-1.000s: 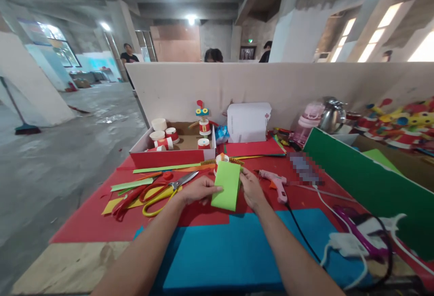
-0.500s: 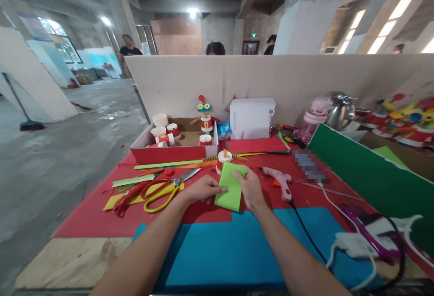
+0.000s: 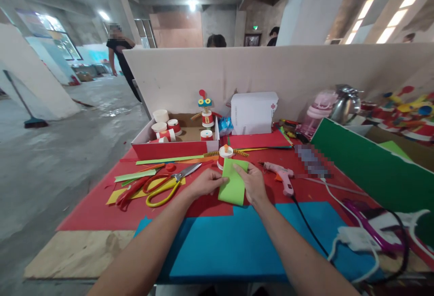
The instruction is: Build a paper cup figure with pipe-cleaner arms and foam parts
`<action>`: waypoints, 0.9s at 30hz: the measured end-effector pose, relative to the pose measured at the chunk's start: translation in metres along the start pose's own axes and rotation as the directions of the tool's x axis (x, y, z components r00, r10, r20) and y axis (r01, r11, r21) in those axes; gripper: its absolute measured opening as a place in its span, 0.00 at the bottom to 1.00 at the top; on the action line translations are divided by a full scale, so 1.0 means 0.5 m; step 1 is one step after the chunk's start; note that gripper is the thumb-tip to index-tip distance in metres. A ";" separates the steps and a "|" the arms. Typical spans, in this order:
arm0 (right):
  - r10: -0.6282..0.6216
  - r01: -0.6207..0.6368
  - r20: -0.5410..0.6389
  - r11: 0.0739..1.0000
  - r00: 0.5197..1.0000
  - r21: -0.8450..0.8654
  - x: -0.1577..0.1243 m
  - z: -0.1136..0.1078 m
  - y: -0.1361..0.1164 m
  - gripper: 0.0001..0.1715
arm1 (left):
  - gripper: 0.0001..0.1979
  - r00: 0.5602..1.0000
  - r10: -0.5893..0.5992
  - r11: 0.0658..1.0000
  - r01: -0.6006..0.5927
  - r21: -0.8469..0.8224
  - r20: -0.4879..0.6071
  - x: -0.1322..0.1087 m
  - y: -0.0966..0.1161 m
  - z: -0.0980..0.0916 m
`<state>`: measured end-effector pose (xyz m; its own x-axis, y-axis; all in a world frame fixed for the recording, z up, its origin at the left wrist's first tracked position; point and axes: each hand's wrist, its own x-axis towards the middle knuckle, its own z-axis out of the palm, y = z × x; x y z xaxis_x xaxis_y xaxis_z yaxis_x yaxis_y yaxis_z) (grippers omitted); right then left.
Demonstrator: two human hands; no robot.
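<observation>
A piece of light green paper [image 3: 232, 186] is held up between my hands over the red and blue sheets. My left hand [image 3: 207, 183] pinches its left edge, thumb in front. Along its right edge, my right hand [image 3: 253, 182] grips it between thumb and fingers. Just behind the paper stands a white-and-red paper cup [image 3: 225, 152] with an orange tip and striped coiled arms; the paper hides its lower part. A pair of scissors [image 3: 169, 185] with red and yellow handles lies left of my hands. The pink glue gun [image 3: 280, 176] rests to the right.
A red-and-white box [image 3: 176, 150] holds several cups and a cup figure [image 3: 206, 116]. A white box [image 3: 253, 113] stands by the partition [image 3: 190, 74]. Right are a green board [image 3: 366, 169], a metal jug [image 3: 345, 105] and a power strip [image 3: 359, 240] with cords. A person [image 3: 120, 52] stands beyond.
The green paper now faces me more squarely, still held by both hands. The view has shifted slightly, and more of the standing person at the left shows.
</observation>
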<state>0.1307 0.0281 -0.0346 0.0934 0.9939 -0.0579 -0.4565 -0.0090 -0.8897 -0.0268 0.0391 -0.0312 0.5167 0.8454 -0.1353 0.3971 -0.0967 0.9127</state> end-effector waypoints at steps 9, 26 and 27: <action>-0.009 0.010 -0.033 1.000 0.999 0.025 0.002 -0.002 -0.007 0.21 | 0.29 0.999 0.012 1.000 -0.012 -0.014 0.042 0.001 -0.008 0.001; 0.035 -0.034 0.113 0.999 0.993 -0.012 -0.011 0.004 -0.010 0.19 | 0.20 0.968 0.100 0.956 -0.157 -0.247 -0.229 -0.001 0.002 -0.003; 0.041 -0.039 0.127 0.999 0.991 -0.016 -0.009 0.003 -0.011 0.19 | 0.20 0.969 0.098 0.956 -0.155 -0.250 -0.227 -0.001 0.002 -0.003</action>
<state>0.1316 0.0240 -0.0289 -0.0384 0.9986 -0.0360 -0.4456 -0.0493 -0.8939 -0.0279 0.0392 -0.0297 0.3670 0.9291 0.0461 0.1097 -0.0925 0.9896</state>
